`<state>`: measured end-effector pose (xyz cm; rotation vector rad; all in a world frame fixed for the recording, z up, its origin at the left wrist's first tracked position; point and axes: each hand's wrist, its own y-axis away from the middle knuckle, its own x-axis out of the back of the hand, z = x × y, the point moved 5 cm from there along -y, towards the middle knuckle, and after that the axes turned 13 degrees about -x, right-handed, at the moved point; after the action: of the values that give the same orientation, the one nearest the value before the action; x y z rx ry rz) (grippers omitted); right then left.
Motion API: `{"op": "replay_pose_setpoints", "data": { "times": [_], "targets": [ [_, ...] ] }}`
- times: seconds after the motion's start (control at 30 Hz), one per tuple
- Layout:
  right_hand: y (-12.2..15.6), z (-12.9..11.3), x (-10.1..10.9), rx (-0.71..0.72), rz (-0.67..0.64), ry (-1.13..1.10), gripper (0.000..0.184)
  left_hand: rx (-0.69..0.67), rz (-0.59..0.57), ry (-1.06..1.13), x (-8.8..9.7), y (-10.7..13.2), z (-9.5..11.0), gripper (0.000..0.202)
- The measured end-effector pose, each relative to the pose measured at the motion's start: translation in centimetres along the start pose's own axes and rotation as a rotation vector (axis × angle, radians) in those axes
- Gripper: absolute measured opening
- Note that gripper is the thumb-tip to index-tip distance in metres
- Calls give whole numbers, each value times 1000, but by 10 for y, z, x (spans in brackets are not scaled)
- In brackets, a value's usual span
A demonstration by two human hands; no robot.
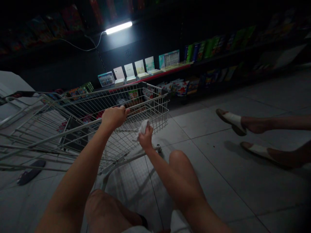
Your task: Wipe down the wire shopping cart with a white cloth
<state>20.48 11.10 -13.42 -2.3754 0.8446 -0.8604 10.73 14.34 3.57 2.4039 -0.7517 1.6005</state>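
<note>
The left hand [114, 118] is curled shut around a rail of the wire shopping cart [97, 91] — a firm grip on the metal. Just right of it, over the cart's near end, the right hand [145, 139] pinches a crumpled white cloth [143, 127] — fingers closed on it — and another person's sandaled feet [243, 137] rest on the tile floor [206, 129] further right.

Dim shop aisle; a fluorescent tube lamp [119, 27] is fixed high on the black back wall [150, 42], with a loose white cable [80, 48] trailing left from it; long dark shelving [218, 61] runs along that wall, its red-edged shelf [167, 72] lit by the lamp, its far ends dim; pale grey floor tiles [206, 129] below; a white counter [12, 84] stands at far left.
</note>
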Motion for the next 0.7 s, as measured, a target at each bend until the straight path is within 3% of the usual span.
{"op": "replay_pose_setpoints", "data": {
  "times": [0.13, 0.2, 0.27, 0.43, 0.5, 0.57, 0.7],
  "targets": [
    [-57, -37, -7, 60, -10, -130, 71, -2, -1, -11, 1, 4, -3, 60],
    [-66, -39, -12, 118, -35, -138, 71, -3, -5, -10, 1, 9, -4, 61],
    [-55, -21, -21, 136, -70, -72, 69, -1, -16, -6, 2, 13, -6, 63],
    [19, 55, -44, 50, -238, 104, 63, 7, -47, 4, 2, 25, -9, 63],
    [33, 66, -41, 23, -294, 102, 65, 13, -63, 1, 2, 28, -10, 63],
    [24, 58, -27, 8, -281, 57, 69, 20, -73, -8, 3, 30, -12, 63],
    [-25, 9, 6, 99, -143, -60, 73, 15, -72, -30, 5, 36, -14, 62]
  ]
}}
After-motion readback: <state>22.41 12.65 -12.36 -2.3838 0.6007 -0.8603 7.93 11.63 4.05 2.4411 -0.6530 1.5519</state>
